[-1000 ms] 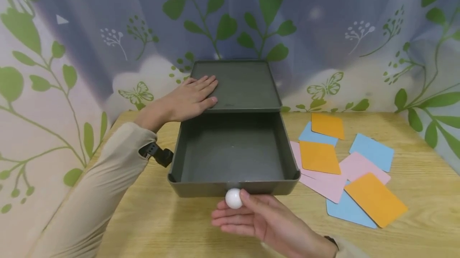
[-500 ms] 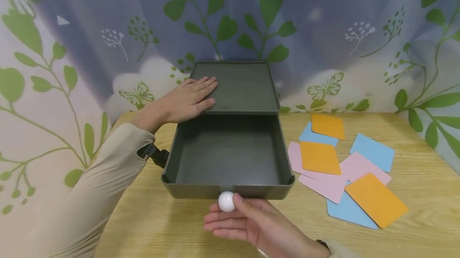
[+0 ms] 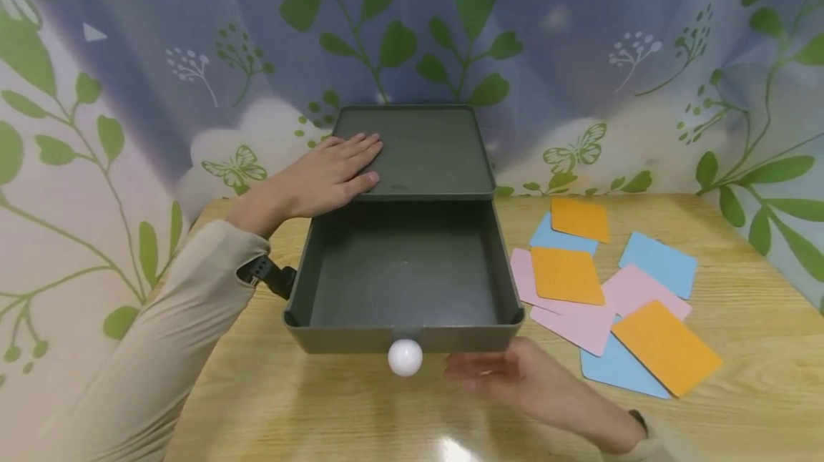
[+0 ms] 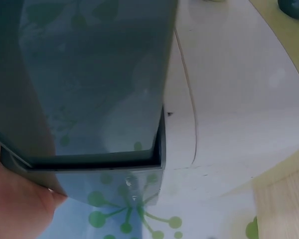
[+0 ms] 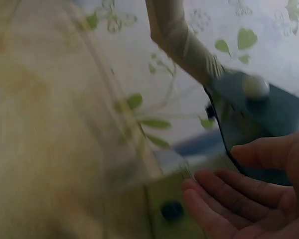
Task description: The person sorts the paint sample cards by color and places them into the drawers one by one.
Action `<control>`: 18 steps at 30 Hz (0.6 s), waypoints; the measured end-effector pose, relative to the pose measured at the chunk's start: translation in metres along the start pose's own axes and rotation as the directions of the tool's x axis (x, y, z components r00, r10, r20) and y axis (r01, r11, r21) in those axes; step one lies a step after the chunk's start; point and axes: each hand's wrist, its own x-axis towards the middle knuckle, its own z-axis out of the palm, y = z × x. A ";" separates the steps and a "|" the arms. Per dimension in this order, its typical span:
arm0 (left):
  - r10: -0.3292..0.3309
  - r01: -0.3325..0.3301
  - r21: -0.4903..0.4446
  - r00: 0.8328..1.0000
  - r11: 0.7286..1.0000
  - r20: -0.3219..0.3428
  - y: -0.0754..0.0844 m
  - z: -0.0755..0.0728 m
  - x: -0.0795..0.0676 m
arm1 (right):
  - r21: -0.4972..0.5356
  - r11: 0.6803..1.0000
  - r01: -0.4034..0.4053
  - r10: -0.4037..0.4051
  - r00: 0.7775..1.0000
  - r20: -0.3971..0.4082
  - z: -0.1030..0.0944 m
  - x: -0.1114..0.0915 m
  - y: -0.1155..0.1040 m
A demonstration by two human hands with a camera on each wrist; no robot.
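A dark grey box with its drawer (image 3: 405,269) pulled out stands mid-table; nothing lies inside the drawer. On its front is a round white knob (image 3: 405,357). My left hand (image 3: 328,172) rests flat on the left side of the box top (image 3: 418,147), fingers straight. To the right of the knob, apart from it, is my right hand (image 3: 528,383), fingers loosely extended and slightly blurred. In the right wrist view that hand (image 5: 249,189) holds nothing, with the white knob (image 5: 256,87) beyond it. The left wrist view shows only part of the left hand (image 4: 20,204).
Right of the box, orange cards (image 3: 666,347), blue cards (image 3: 659,264) and pink cards (image 3: 576,326) lie spread and overlapping on the wooden table (image 3: 335,412). A leaf-patterned curtain (image 3: 412,33) hangs behind the table and along its sides.
My right hand has let go of the white knob and moved right. Between the first two frames the drawer shifted slightly left in view. My left hand stays on the box top.
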 end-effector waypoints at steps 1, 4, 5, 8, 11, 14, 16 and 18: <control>0.002 -0.002 -0.002 1.000 1.000 -0.001 0.000 0.000 0.001 | -0.102 0.995 0.001 -0.007 0.998 -0.064 -0.016 -0.002 0.002; 0.009 -0.009 -0.008 1.000 1.000 -0.010 0.000 0.000 0.002 | -0.356 0.932 -0.067 -0.020 0.972 -0.236 -0.069 -0.006 0.004; 0.011 -0.011 -0.010 1.000 1.000 -0.012 0.000 0.000 0.003 | -0.426 0.898 -0.107 -0.015 0.962 -0.274 -0.087 -0.007 0.005; 0.020 -0.020 -0.018 1.000 1.000 -0.017 0.000 0.001 0.005 | -0.583 0.771 -0.259 0.046 0.934 -0.353 -0.133 -0.008 0.012; 0.018 -0.019 -0.021 1.000 1.000 -0.018 -0.001 0.002 0.006 | -0.690 0.627 -0.361 0.114 0.919 -0.377 -0.165 -0.004 0.022; 0.016 -0.016 -0.020 1.000 1.000 -0.023 -0.001 0.002 0.006 | -0.743 0.548 -0.385 0.145 0.918 -0.369 -0.182 0.002 0.033; 0.014 -0.014 -0.022 1.000 1.000 -0.025 -0.001 0.003 0.007 | -0.748 0.537 -0.390 0.171 0.918 -0.357 -0.187 0.007 0.038; 0.015 -0.016 -0.025 1.000 1.000 -0.026 -0.001 0.003 0.008 | -0.761 0.526 -0.380 0.190 0.924 -0.331 -0.190 0.012 0.041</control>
